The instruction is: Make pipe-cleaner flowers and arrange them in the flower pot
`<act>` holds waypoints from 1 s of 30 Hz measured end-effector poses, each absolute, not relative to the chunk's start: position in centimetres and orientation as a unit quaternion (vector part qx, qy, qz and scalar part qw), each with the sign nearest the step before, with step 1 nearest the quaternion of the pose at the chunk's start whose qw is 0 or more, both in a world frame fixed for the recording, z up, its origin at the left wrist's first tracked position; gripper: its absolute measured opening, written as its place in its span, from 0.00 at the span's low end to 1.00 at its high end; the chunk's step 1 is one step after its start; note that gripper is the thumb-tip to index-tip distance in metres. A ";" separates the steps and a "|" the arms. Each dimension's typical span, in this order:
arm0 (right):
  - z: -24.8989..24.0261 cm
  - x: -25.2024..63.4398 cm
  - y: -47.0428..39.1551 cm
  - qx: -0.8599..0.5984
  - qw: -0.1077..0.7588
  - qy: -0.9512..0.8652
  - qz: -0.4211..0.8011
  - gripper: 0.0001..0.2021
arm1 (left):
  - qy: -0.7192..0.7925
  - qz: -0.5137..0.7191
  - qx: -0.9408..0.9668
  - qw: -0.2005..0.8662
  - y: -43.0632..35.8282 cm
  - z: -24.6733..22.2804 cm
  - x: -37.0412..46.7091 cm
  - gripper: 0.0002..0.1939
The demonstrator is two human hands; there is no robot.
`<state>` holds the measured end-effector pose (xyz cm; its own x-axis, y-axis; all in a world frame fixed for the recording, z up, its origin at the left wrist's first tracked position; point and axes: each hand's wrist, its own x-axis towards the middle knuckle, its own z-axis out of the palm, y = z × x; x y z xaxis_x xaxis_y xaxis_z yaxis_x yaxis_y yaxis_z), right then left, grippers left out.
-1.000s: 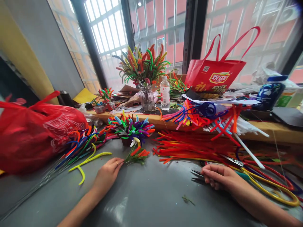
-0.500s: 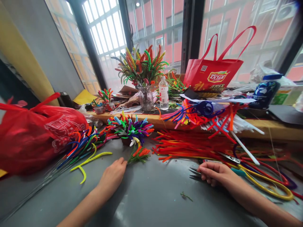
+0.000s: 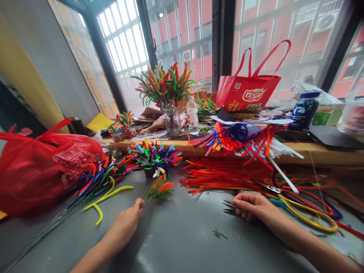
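Item one: a small bunch of fuzzy orange flower spikes with green leaves, lying on the grey tabletop; clock centred here, twelve toward the windows.

Seven to eight o'clock: the left hand, ring on one finger, thumb and fingertips pressed together, pinching the bunch's thin stem ends.

Between three and four: the right hand, thumb and index finger closed on a dark, pointed metal tool, other fingers curled beneath.

Four o'clock: one small green sprig, loose, nearer the onlooked worker.

Nine o'clock: bright yellow fuzzy strips, one curved.

Ten o'clock, well apart: a bulging red plastic bag, white print.

Just beyond, eleven to twelve: a dense multicoloured cluster of fuzzy stems in a dark pot.

Twelve to one, on the wooden ledge: a clear ribbed vase of fuzzy flowers, a clear plastic bottle beside it.

Two o'clock: a spread of red-orange fuzzy strips; farther off, a red tote bag.
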<state>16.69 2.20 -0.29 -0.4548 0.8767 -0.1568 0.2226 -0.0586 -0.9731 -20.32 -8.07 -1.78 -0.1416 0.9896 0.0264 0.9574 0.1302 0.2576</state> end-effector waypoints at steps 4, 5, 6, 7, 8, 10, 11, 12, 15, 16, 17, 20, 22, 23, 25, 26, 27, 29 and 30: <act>0.0 16.6 2.2 -0.443 0.278 -0.626 0.578 0.16 | 0.659 0.285 0.539 0.440 -9.5 -0.9 -21.7 0.13; 0.1 16.6 2.2 -0.443 0.276 -0.626 0.580 0.16 | 0.632 0.299 0.501 0.511 -9.9 -0.7 -21.9 0.15; 0.2 16.6 2.2 -0.442 0.274 -0.626 0.581 0.16 | 0.606 0.310 0.471 0.562 -10.3 -0.4 -21.9 0.17; 0.2 16.6 2.1 -0.440 0.273 -0.627 0.582 0.16 | 0.587 0.324 0.447 0.592 -10.6 -0.2 -21.9 0.18; 0.3 16.6 2.1 -0.439 0.273 -0.629 0.582 0.16 | 0.575 0.341 0.429 0.607 -10.9 0.0 -21.9 0.18; 0.3 16.7 2.0 -0.439 0.274 -0.626 0.583 0.15 | 0.573 0.382 0.398 0.606 -11.3 0.4 -21.7 0.19; 0.3 16.7 2.0 -0.441 0.275 -0.623 0.585 0.14 | 0.575 0.403 0.384 0.600 -11.4 0.5 -21.6 0.19; 0.2 16.7 2.0 -0.442 0.275 -0.620 0.587 0.14 | 0.575 0.420 0.372 0.595 -11.6 0.6 -21.7 0.18; 0.0 16.7 2.2 -0.443 0.281 -0.622 0.582 0.14 | 0.559 0.463 0.337 0.600 -12.4 0.6 -22.7 0.15; 0.0 16.8 2.2 -0.444 0.283 -0.624 0.577 0.14 | 0.550 0.476 0.327 0.604 -12.9 0.4 -23.3 0.14; 0.0 16.8 2.3 -0.446 0.284 -0.626 0.573 0.14 | 0.540 0.488 0.319 0.607 -13.4 0.3 -23.8 0.14; 0.1 16.7 2.4 -0.454 0.273 -0.636 0.561 0.15 | 0.519 0.509 0.304 0.616 -14.7 -0.3 -24.9 0.13; 0.3 16.3 2.0 -0.455 0.263 -0.652 0.546 0.16 | 0.495 0.515 0.297 0.634 -14.9 -0.6 -24.6 0.12; 0.4 15.8 1.7 -0.452 0.260 -0.659 0.542 0.17 | 0.475 0.516 0.294 0.649 -14.8 -0.7 -24.0 0.12; 0.8 14.2 0.9 -0.434 0.263 -0.665 0.548 0.20 | 0.415 0.525 0.292 0.684 -14.0 -0.8 -22.3 0.10; 1.2 13.2 0.5 -0.416 0.267 -0.665 0.560 0.23 | 0.377 0.524 0.288 0.707 -13.3 -0.8 -21.1 0.09; 1.6 12.0 0.2 -0.395 0.285 -0.665 0.566 0.25 | 0.339 0.519 0.285 0.731 -12.7 -0.8 -19.9 0.08; 2.8 9.7 -0.4 -0.350 0.333 -0.661 0.574 0.29 | 0.268 0.491 0.290 0.776 -11.3 -0.8 -17.3 0.07; 3.4 8.6 -0.4 -0.331 0.363 -0.655 0.575 0.30 | 0.239 0.478 0.299 0.791 -10.7 -0.8 -16.1 0.07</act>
